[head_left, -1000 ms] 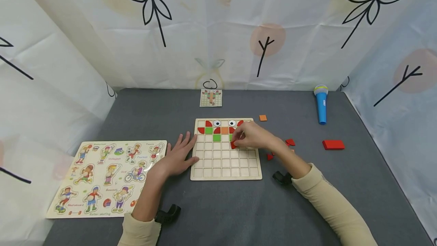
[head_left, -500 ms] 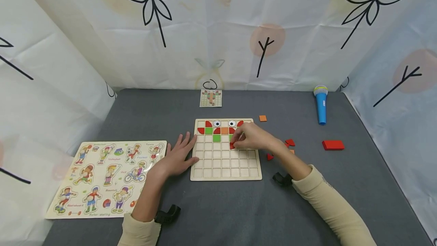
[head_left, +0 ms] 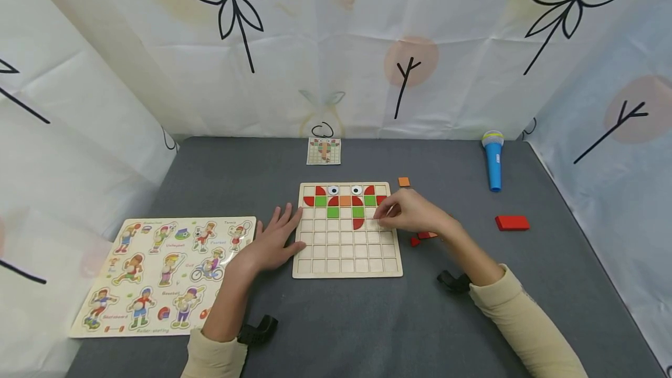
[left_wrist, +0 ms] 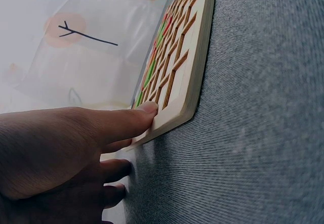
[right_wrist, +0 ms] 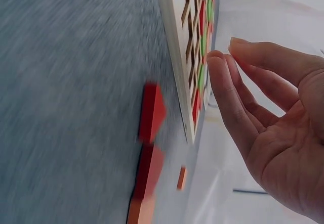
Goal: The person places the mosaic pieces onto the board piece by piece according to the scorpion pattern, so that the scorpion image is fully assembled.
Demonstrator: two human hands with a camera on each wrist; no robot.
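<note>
A wooden grid board (head_left: 346,249) holds red, green and orange pieces and two eye pieces in its upper rows. One red quarter-round piece (head_left: 359,224) sits in a cell below a green square (head_left: 358,212). My left hand (head_left: 273,241) rests at the board's left edge, fingers spread; in the left wrist view the thumb (left_wrist: 136,119) lies on the board's rim. Over the board's right side hovers my right hand (head_left: 409,210), thumb and fingertips near each other. The right wrist view shows a gap between them with nothing held.
Loose red pieces (right_wrist: 153,114) and an orange piece lie right of the board. An orange square (head_left: 403,182) is behind them. A pattern card (head_left: 324,151) lies at the back. Further right are a red block (head_left: 513,223) and a blue microphone (head_left: 493,162). A picture puzzle (head_left: 152,273) lies left.
My right hand let go of the red quarter-round piece, which now lies in its cell, and moved right. The left hand stays where it was.
</note>
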